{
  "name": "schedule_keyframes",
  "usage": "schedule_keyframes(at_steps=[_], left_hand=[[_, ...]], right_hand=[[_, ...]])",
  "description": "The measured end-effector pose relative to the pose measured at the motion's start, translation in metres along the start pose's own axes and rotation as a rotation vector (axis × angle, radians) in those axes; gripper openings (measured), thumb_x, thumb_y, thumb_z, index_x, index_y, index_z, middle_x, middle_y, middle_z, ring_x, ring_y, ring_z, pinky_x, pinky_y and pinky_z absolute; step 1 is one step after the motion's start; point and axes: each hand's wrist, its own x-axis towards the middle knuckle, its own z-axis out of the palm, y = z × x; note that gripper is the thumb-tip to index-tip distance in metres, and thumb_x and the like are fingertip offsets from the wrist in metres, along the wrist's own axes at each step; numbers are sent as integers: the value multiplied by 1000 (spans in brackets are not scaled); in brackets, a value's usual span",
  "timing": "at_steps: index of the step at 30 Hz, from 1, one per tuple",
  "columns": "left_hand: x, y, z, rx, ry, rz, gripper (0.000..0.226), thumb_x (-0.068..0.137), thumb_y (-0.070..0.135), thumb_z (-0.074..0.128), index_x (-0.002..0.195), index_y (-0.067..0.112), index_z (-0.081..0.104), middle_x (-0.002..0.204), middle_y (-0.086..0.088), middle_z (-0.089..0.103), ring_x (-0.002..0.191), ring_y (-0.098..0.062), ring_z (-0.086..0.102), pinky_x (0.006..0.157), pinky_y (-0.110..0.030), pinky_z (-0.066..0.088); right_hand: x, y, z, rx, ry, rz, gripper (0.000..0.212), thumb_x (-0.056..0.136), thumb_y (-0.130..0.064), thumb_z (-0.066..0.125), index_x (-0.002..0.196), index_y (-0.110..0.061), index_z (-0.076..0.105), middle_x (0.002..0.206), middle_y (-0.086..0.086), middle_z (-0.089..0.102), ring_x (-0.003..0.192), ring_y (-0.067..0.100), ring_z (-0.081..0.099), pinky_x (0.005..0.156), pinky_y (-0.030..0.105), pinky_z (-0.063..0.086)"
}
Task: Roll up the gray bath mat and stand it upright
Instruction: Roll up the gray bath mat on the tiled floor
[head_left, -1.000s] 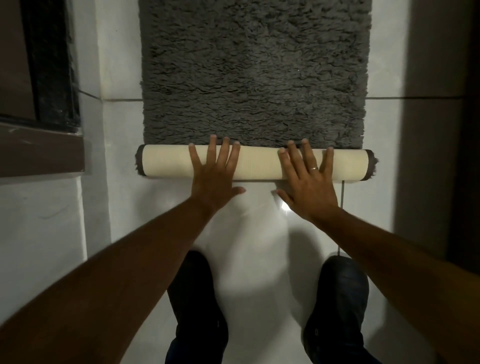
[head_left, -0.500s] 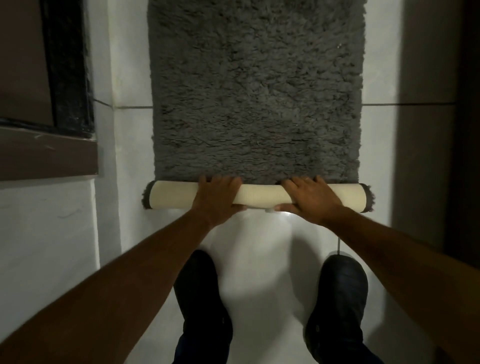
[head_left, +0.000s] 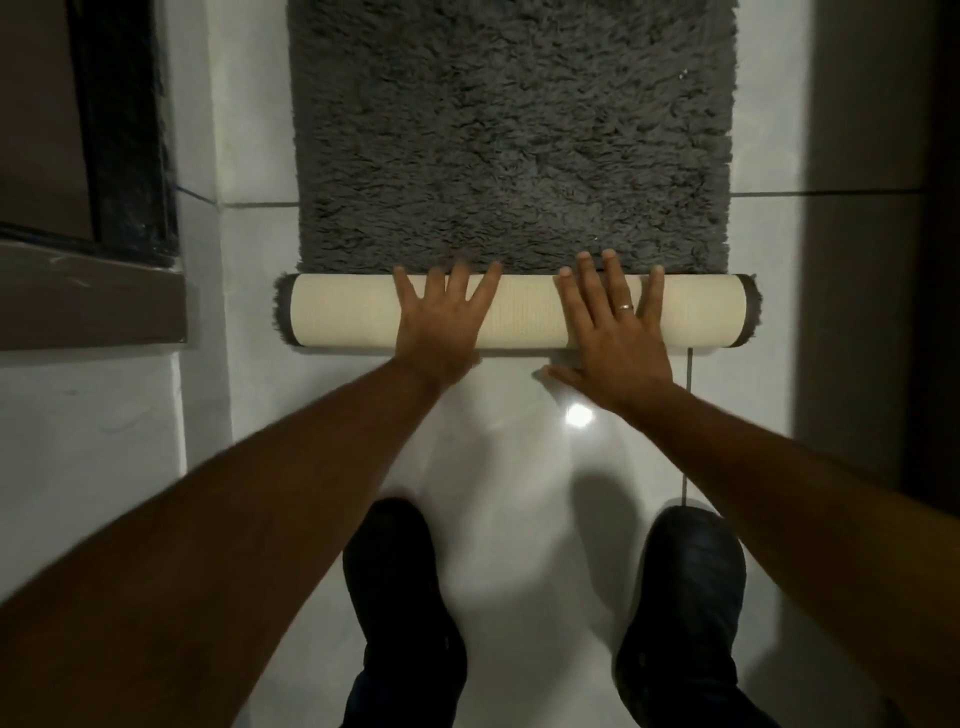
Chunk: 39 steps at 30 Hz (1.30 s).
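The shaggy gray bath mat (head_left: 511, 130) lies flat on the white tiled floor and runs away from me. Its near end is wound into a roll (head_left: 343, 312) that shows the cream backing, with gray fringe at both ends. My left hand (head_left: 441, 317) presses flat on the roll left of its middle, fingers spread. My right hand (head_left: 613, 322), with a ring on one finger, lies flat on the roll right of its middle, fingertips reaching onto the gray pile.
A dark wooden frame and ledge (head_left: 88, 291) stand at the left above a white step (head_left: 78, 441). A shadowed wall (head_left: 883, 260) closes the right side. My two knees (head_left: 400, 597) rest on the glossy tiles below the roll.
Both hands went from curled over the roll to flat with fingers spread on top of it. The roll has grown thicker and lies farther along the mat.
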Motion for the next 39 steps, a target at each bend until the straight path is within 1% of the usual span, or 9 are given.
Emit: schedule_keyframes(at_steps=[3,8,12,15,17,22,26,33,39], left_hand=[[-4,-1,-3,-18,70,26,75,82,31,72,147,22,35,130,-16,55,115,-37,52,103,-66,33],[-43,9,3,-158,-30,149,51,75,31,73,123,20,58,107,-12,68,93,-35,65,81,-48,51],[-81,23,24,-284,-318,135,73,81,39,69,145,25,37,139,-13,50,126,-35,47,105,-56,34],[-115,30,33,-266,33,84,74,79,31,72,146,19,41,139,-23,51,131,-41,44,109,-66,27],[-130,34,42,-238,219,117,73,82,28,67,146,16,37,147,-25,44,139,-43,35,111,-69,22],[-83,18,27,-106,0,104,140,52,78,73,156,17,2,163,-22,6,148,-45,1,111,-74,4],[-10,-10,-10,-64,14,-14,153,43,91,63,154,16,-10,164,-18,-8,148,-43,-12,110,-73,-7],[-27,-8,-11,-90,45,9,128,63,69,75,155,21,1,160,-16,21,146,-42,16,115,-68,9],[-38,-9,-9,-128,240,43,66,77,45,76,133,16,56,115,-17,65,102,-39,58,91,-57,43]], right_hand=[[12,4,-11,-58,10,-26,85,80,-55,69,143,-7,37,139,22,52,127,41,48,108,68,29],[-30,5,-4,93,-83,-154,69,83,-58,64,134,-13,50,126,16,62,112,37,57,97,52,40],[-64,-2,9,97,-306,-258,72,86,-70,50,138,-20,46,135,10,58,118,31,55,97,46,38],[-45,5,3,162,-391,-243,75,84,-72,50,139,-22,42,140,10,54,125,31,49,104,52,34],[-27,12,-6,102,-324,-261,83,82,-75,48,146,-23,36,145,10,49,130,33,44,106,55,32],[-34,8,-13,81,106,-109,77,91,-62,48,150,-14,33,152,17,42,140,40,35,111,70,22],[-32,4,-14,71,46,-24,109,79,-78,51,155,-8,18,163,19,22,150,40,14,114,73,6],[29,22,-39,3,-66,0,111,64,-70,73,147,-11,29,147,22,43,136,42,38,111,71,23],[13,24,-38,88,-90,-75,74,71,-64,72,125,-19,49,127,14,62,117,36,56,104,59,38]])
